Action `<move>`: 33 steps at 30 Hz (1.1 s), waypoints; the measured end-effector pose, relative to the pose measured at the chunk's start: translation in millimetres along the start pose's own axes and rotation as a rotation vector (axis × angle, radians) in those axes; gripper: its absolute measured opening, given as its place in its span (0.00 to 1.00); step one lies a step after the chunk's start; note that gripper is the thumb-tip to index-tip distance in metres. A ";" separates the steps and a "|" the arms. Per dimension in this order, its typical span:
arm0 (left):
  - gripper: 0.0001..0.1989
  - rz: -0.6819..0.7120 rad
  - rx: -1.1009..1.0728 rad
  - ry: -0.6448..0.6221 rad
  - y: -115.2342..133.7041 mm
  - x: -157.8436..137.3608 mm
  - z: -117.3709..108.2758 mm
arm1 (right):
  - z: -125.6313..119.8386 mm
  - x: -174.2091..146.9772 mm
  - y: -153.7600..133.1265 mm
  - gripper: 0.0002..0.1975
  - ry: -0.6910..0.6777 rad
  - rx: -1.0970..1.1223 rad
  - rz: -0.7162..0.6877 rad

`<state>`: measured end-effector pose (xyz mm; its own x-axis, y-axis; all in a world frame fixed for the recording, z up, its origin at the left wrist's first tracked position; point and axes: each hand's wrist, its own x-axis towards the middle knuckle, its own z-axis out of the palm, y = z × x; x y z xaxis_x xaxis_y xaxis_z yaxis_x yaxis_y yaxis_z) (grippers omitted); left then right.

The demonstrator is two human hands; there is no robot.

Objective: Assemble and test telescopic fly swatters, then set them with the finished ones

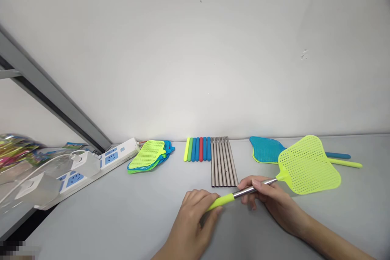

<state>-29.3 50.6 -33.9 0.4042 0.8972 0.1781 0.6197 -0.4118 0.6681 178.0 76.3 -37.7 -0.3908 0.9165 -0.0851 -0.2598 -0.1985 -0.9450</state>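
Both hands hold one fly swatter (310, 165), with a yellow-green mesh head, a metal rod and a yellow-green grip. My left hand (196, 215) is closed round the grip at the lower left end. Fingers of my right hand (274, 199) pinch the metal rod just below the mesh head. The swatter slants up to the right above the table. Just beyond my hands lies a row of metal rods (224, 162), side by side. Left of them lie several coloured grips (197, 149) in yellow, green, blue and red.
At the right, a blue swatter (266, 149) overlaps a yellow-green one, their grips pointing right. Loose mesh heads (148, 155) are stacked at the left. Power strips (118, 155) with white plugs run along the left edge, near shiny plastic packaging (18, 154). A wall stands behind the grey table (106, 215).
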 end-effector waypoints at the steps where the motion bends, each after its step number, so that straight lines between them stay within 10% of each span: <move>1: 0.10 0.015 0.013 -0.020 0.7 0.2 -0.3 | -0.3 0.1 0.5 0.16 -0.005 0.001 0.002; 24: 0.09 -0.013 0.024 0.005 1.1 -2.2 1.9 | -6.0 12.3 5.1 0.12 0.433 0.417 -0.140; 33: 0.10 0.008 0.076 0.003 2.0 -2.9 2.8 | -7.5 13.1 5.6 0.15 0.395 0.318 -0.074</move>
<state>-27.3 46.7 -35.1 0.4073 0.8943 0.1852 0.6660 -0.4296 0.6099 178.1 89.8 -46.4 -0.0136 0.9813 -0.1920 -0.5541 -0.1673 -0.8154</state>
